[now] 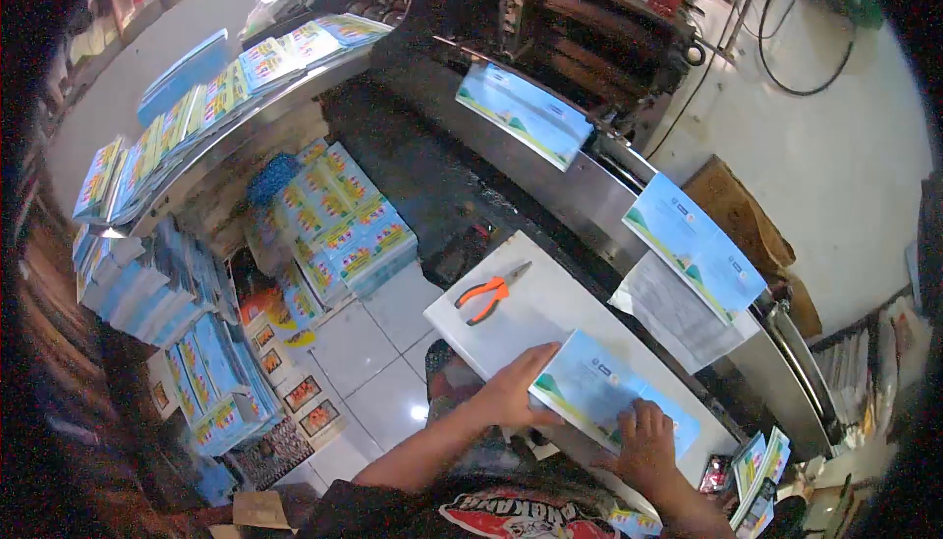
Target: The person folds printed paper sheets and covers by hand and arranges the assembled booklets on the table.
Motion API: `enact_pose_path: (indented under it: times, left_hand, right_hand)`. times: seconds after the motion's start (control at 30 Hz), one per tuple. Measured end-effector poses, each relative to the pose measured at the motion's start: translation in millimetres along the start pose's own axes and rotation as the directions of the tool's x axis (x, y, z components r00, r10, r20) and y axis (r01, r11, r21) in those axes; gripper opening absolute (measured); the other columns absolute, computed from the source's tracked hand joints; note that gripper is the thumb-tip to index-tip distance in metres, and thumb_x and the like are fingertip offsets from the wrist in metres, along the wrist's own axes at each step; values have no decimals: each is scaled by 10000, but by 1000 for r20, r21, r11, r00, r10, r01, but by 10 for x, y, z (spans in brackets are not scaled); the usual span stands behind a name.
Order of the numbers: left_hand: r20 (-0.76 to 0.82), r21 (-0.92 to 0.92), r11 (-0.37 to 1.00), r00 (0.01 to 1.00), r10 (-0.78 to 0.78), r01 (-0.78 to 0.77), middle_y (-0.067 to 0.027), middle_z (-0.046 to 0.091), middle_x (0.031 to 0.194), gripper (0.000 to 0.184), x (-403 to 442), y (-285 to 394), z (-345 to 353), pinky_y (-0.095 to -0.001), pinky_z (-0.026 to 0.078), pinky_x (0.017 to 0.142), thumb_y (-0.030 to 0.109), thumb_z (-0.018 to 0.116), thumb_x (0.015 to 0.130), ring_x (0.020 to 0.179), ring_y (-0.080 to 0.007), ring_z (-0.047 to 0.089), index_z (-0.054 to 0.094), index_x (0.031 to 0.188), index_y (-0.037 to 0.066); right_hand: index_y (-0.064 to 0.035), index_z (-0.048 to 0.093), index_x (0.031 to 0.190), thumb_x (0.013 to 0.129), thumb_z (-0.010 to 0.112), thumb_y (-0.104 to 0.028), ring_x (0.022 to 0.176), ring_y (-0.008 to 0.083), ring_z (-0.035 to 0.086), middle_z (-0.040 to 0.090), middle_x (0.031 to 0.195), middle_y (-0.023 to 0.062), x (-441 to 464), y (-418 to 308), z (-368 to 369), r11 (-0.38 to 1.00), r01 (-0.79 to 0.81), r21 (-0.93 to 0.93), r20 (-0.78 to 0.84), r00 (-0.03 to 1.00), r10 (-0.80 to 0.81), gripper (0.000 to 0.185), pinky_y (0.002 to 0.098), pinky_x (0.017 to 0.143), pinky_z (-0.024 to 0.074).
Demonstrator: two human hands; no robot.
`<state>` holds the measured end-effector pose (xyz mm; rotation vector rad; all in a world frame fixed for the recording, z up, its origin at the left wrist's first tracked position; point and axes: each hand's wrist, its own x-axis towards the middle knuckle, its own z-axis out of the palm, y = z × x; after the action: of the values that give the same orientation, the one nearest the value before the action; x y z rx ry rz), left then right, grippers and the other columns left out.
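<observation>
A stack of blue printed booklet covers (599, 377) lies along the front edge of the white tabletop. My left hand (519, 389) grips its left end, fingers at the corner. At the right part of the near edge, my right hand (645, 438) has bent fingers over the top sheet and holds the stack there; its thumb is hard to see. Pliers with orange handles (483, 299) rest on the white tabletop (530, 262), left of the stack and touched by neither hand.
Beyond the tabletop, a metal machine holds one blue cover (526, 113) and another blue cover (694, 247), with white paper (678, 310) below it. Stacked printed sheets (344, 215) stand on the tiled floor at left. More booklets (211, 97) line a shelf.
</observation>
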<state>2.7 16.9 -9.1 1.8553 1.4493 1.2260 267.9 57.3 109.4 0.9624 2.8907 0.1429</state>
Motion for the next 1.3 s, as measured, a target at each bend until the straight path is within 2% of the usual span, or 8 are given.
enact_pose_path:
  times: [0.27,0.47,0.6,0.73,0.83,1.13,1.2,1.3]
  left_hand:
    - [-34,-128,985,993,110,-114,-259,353,1444,1155,-8,-31,-81,-443,304,1119,546,803,640,1336,-416,360,229,1471,-14]
    - [-3,-55,998,999,34,-34,-266,356,1438,1140,-15,-5,-91,-444,314,1110,564,779,676,1333,-415,365,218,1467,-34]
    - [1,-79,997,1000,16,-16,-265,356,1439,1088,-7,-25,-67,-442,323,1105,539,768,715,1326,-416,372,222,1468,-28]
    - [18,-25,1000,1000,4,-4,-264,354,1442,1064,6,36,-95,-441,333,1099,505,768,736,1327,-411,374,213,1475,-22]
    - [67,-64,996,996,-57,61,-250,311,1483,1098,15,2,-72,-458,295,1129,483,794,700,1354,-401,339,196,1484,-1]
    - [25,-67,997,999,29,-27,-264,354,1447,960,28,-39,-65,-439,330,1104,429,737,795,1320,-412,384,222,1474,-15]
    - [24,-45,998,999,35,-34,-265,359,1442,956,31,-38,-51,-439,333,1102,420,739,794,1318,-409,388,226,1473,-15]
    - [7,-32,999,999,32,-32,-265,372,1430,949,31,10,-69,-437,338,1099,402,747,788,1312,-408,395,234,1470,-14]
  right_hand:
    - [-53,573,1133,755,719,-205,1039,395,591,597,1125,234,208,328,-758,858,-235,456,402,915,37,433,467,876,471]
    - [-19,641,1067,827,613,-146,876,399,653,671,976,225,438,1217,-697,952,-246,182,-12,968,252,273,471,760,512]
    - [-84,639,1169,919,533,-177,995,384,635,661,1098,201,806,2094,-1214,842,-537,54,-332,785,522,287,439,872,507]
    - [-154,557,1325,870,458,12,1005,377,636,650,1118,203,1371,1947,-1804,929,-366,-54,-871,472,135,495,437,872,500]
    - [-170,558,1328,893,443,-20,1001,380,641,658,1090,210,1687,2411,-1804,923,-363,126,-888,374,268,474,447,855,504]
    - [-132,560,1329,886,539,-150,965,365,642,645,1145,191,1759,2836,-1990,854,-472,218,-767,459,449,444,441,830,522]
    - [-119,591,1278,872,542,-135,1017,365,597,623,1154,174,1800,2683,-1405,848,-484,-217,-770,618,156,410,443,844,510]
    - [-106,631,1176,864,540,-92,1040,340,574,610,1155,146,1790,2068,-542,941,-304,-146,-559,810,175,325,447,865,502]
